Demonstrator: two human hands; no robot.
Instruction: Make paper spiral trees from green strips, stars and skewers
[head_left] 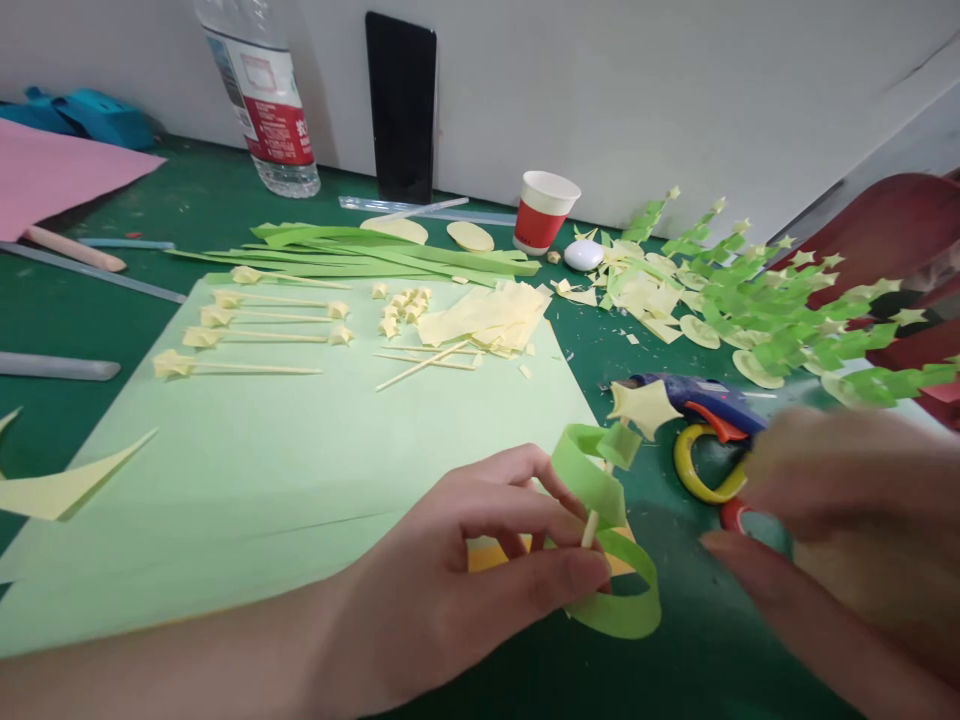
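Note:
Between the thumb and fingers of my left hand (517, 550) is a thin stick (590, 528) with a green paper strip (589, 470) curling around it. A pale yellow paper star (645, 408) tops the stick, and a loop of the strip hangs below my thumb. My right hand (847, 520) is smeared by motion at the right, apart from the stick; whether it holds anything does not show. Close to it lie a blue glue gun (705, 395) and scissors with a yellow handle (684, 468), partly hidden by that hand.
On pale green paper (300, 450) lie several star-topped sticks (255, 337), small stars (405, 305) and paper pieces (487, 318). Behind are green strips (337, 250), a bottle (270, 110), a phone (401, 110) and a paper cup (544, 212). Finished green stalks (795, 300) stand at right.

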